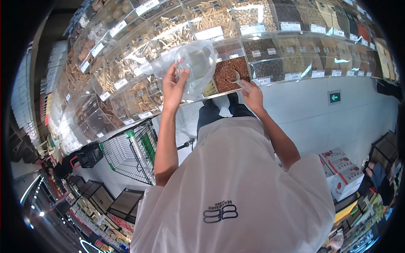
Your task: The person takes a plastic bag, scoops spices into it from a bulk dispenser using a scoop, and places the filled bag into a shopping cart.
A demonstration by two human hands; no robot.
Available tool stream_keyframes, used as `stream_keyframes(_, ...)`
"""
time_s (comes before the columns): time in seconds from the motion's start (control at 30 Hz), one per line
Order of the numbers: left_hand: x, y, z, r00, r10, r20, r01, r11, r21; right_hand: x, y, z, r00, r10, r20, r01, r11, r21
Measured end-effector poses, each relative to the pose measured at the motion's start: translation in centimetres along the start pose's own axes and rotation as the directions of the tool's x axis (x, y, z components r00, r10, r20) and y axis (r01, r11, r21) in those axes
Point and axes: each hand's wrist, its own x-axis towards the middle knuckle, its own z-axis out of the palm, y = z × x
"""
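The head view shows your right hand (254, 97) closed around the handle of a scoop (240, 82), over the red-brown bits (226, 72) in a bin (230, 91) in front of you. The scoop is long and thin. It lies on a slant: the handle end is in your hand, and the other end points forward and to your left, at the bits. I cannot tell how deep it goes.

Your left hand (173, 87) pinches a clear plastic bag (201, 76) between thumb and fingers. The bag puffs out just left of the bin and hides part of the bins behind it.

More clear bins of dried foods curve around you. A shopping cart (126, 154) stands to your left, with a black basket (89, 155) near it. White and red boxes (342, 173) are stacked to your right.

A top price tag (147, 5) seems to say 39.80. A sign (334, 97) has a green arrow. Your shirt (236, 168) says "BEGANESHNE", upside down here.
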Motion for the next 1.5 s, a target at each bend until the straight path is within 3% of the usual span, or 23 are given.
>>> stream_keyframes(0.2,0.4,-0.7,0.1,1.0,0.014,0.002,-0.014,0.999,-0.041,-0.8,0.7,-1.9,0.998,0.034,0.046,-0.032,0.999,-0.042)
stream_keyframes(0.3,0.5,-1.1,0.1,0.999,0.046,0.009,-0.045,0.997,-0.059,-1.2,1.0,-2.4,0.999,-0.001,0.044,-0.002,0.998,0.061)
stream_keyframes(0.6,0.7,-2.1,0.1,0.995,0.102,0.003,-0.101,0.993,-0.064,-1.3,-1.2,-7.4,0.997,-0.043,0.058,0.037,0.994,0.107)
stream_keyframes(0.97,0.8,-3.0,0.8,0.988,0.154,-0.017,-0.155,0.983,-0.1,1.7,-10.2,-18.6,0.972,-0.184,0.149,0.185,0.983,0.006)
stream_keyframes(1.1,0.8,-3.6,1.4,0.984,0.177,-0.004,-0.175,0.975,-0.14,4.9,-14.4,-19.9,0.943,-0.189,0.275,0.236,0.961,-0.147)
stream_keyframes(1.2,0.3,-2.6,1.3,0.979,0.201,-0.026,-0.202,0.969,-0.141,8.9,-16.8,-15.2,0.843,-0.426,0.329,0.52,0.801,-0.296)
stream_keyframes(1.27,-0.1,-2.0,1.4,0.98,0.191,-0.053,-0.198,0.963,-0.185,10.6,-19.1,-10.6,0.779,-0.42,0.465,0.613,0.668,-0.423)
stream_keyframes(1.37,-0.6,-1.2,1.1,0.967,0.22,-0.125,-0.239,0.958,-0.158,11.2,-22.5,-5.6,0.603,-0.615,0.509,0.794,0.402,-0.455)
stream_keyframes(1.4,-0.4,-1.4,0.9,0.954,0.253,-0.159,-0.28,0.942,-0.183,11.2,-22.8,-5.5,0.616,-0.612,0.496,0.781,0.396,-0.483)
stream_keyframes(1.5,-0.8,-1.4,0.0,0.974,0.144,-0.176,-0.179,0.963,-0.203,11.1,-22.8,-7.6,0.673,-0.6,0.433,0.728,0.434,-0.53)
